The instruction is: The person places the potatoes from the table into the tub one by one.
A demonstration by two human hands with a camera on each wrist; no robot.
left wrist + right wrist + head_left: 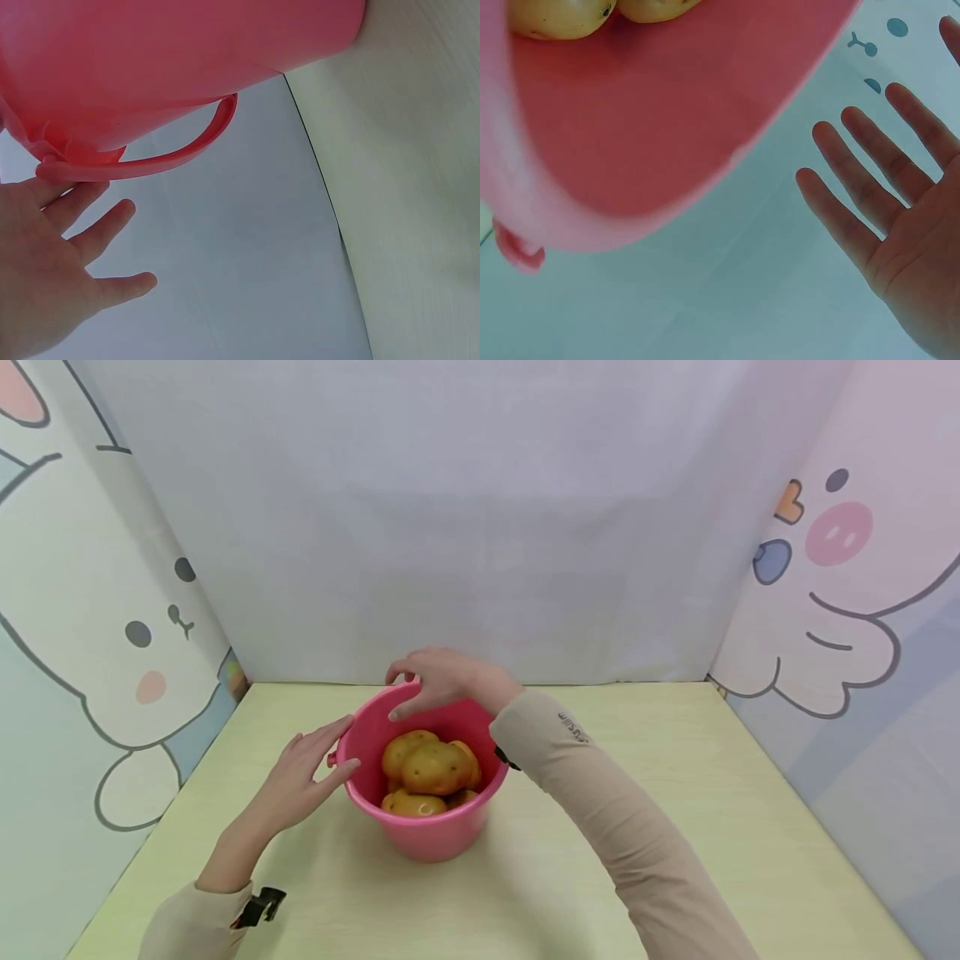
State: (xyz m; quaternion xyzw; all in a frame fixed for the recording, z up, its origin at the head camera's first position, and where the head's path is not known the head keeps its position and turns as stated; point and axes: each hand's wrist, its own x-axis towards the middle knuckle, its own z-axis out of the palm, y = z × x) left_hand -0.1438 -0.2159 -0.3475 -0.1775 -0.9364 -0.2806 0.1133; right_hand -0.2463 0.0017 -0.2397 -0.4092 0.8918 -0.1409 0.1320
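Observation:
A pink bucket [435, 841] stands upright on the table, with several yellow-brown potatoes [437, 768] inside it. At its left rim is my left hand [296, 781], thumb and index fingertips right at the edge. The left wrist view shows that hand's other fingers straight and spread beside the bucket's pink handle [176, 159], which hangs down along the outer wall. My right hand [446, 681] reaches across to the far rim, above it in the head view. Seen from the right wrist, its fingers [862, 180] are spread apart, with a gap between them and the bucket wall.
The pale wooden table [660, 793] extends around the bucket. A plain light cloth [525, 527] hangs behind its far edge. Cartoon-printed panels [840, 610] flank both sides.

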